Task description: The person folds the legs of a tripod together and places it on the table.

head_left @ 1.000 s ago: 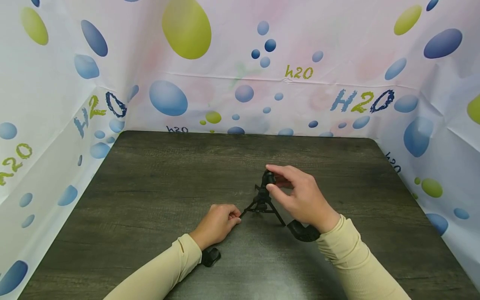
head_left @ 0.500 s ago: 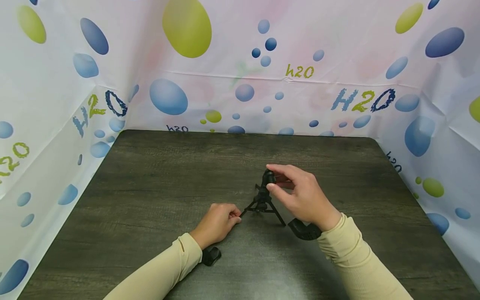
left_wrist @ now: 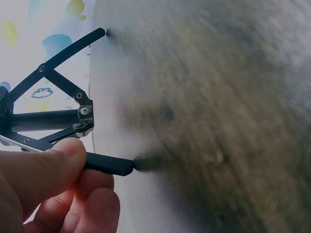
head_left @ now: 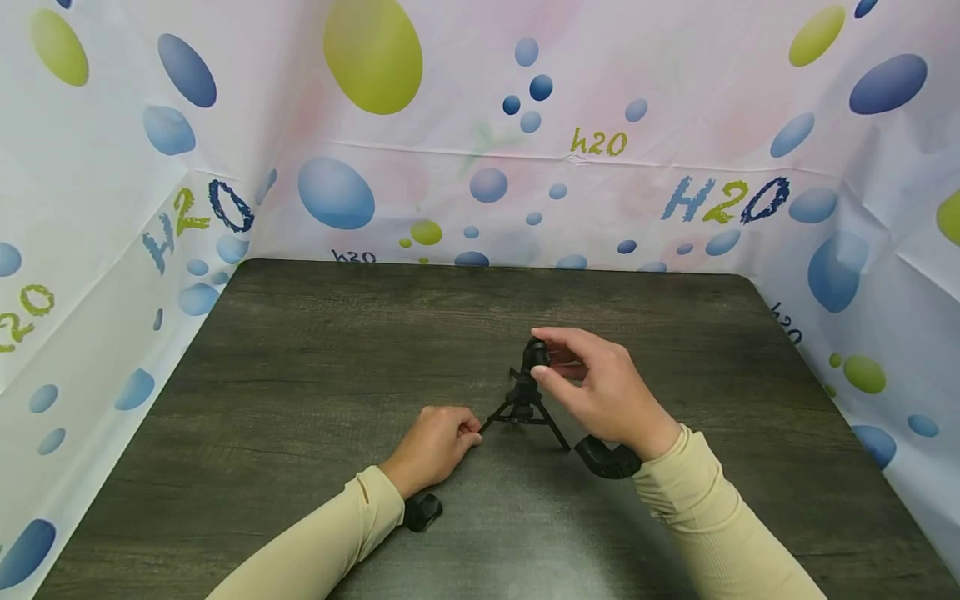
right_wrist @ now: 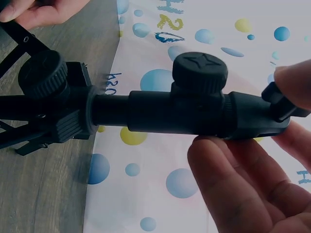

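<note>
A small black tripod (head_left: 522, 408) stands on the dark table with its legs spread. My left hand (head_left: 435, 446) pinches one of its legs between thumb and fingers; in the left wrist view the thumb lies along that leg (left_wrist: 109, 164). Up at the top, my right hand (head_left: 603, 385) holds the tripod's head (right_wrist: 260, 114) between thumb and fingers. The right wrist view shows the centre column (right_wrist: 150, 110) and two ribbed knobs, one knob (right_wrist: 200, 73) near the head and another knob (right_wrist: 43, 74) lower by the legs.
The dark wood-grain table (head_left: 337, 350) spreads around both hands. White printed sheeting (head_left: 450, 100) with blue and green spots rises at its back and sides. Black wrist-worn devices sit at the left cuff (head_left: 422, 512) and the right cuff (head_left: 607, 460).
</note>
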A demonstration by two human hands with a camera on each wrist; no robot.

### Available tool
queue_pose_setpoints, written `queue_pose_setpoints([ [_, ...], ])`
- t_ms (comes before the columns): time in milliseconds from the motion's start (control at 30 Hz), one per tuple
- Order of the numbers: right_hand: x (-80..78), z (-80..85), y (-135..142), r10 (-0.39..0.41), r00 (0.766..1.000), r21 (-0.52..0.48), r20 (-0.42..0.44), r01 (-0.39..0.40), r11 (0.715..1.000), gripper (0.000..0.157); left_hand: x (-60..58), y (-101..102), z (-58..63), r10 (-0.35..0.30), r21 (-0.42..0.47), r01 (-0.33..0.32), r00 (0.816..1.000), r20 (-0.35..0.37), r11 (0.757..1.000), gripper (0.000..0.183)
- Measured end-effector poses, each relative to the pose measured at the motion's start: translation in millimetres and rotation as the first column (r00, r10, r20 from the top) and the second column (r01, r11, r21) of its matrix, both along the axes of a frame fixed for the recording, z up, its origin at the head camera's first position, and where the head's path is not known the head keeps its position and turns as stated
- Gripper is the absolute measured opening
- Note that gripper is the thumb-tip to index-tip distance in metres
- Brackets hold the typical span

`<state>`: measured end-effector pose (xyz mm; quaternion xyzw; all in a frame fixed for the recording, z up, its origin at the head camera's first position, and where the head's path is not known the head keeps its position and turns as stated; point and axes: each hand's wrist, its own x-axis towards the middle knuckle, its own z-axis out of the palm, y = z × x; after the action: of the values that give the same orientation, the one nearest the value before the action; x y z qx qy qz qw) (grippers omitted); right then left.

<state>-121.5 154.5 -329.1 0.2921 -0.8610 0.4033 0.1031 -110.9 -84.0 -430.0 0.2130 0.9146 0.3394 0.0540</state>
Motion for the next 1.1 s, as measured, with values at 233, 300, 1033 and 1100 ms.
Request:
queue_pose_setpoints([
  [233, -0.1, -0.3, 0.3, -0.002, 1.000, 0.002, -0.002, 0.002, 1.000, 0.043, 1.1, 1.1, -0.2, 0.000, 0.004, 0.000, 1.000, -0.008, 1.000, 0.004],
  [300, -0.5, 0.2, 0.5, -0.002, 1.000, 0.005, -0.003, 0.002, 1.000, 0.043, 1.1, 1.6, -0.7, 0.000, 0.004, 0.000, 1.000, -0.016, 1.000, 0.004],
  [1033, -1.2, 3.1, 1.2, -0.005, 1.000, 0.014, 0.031, 0.004, 1.000, 0.043, -1.5, 8.3, -4.1, 0.025, 0.048, -0.023, 0.998, -0.050, 0.999, 0.005],
  [1100, -1.3, 3.4, 1.4, -0.006, 0.999, 0.014, 0.035, 0.005, 1.000, 0.043, -2.4, 8.4, -3.4, 0.020, 0.049, -0.018, 0.999, -0.049, 0.999, 0.005],
])
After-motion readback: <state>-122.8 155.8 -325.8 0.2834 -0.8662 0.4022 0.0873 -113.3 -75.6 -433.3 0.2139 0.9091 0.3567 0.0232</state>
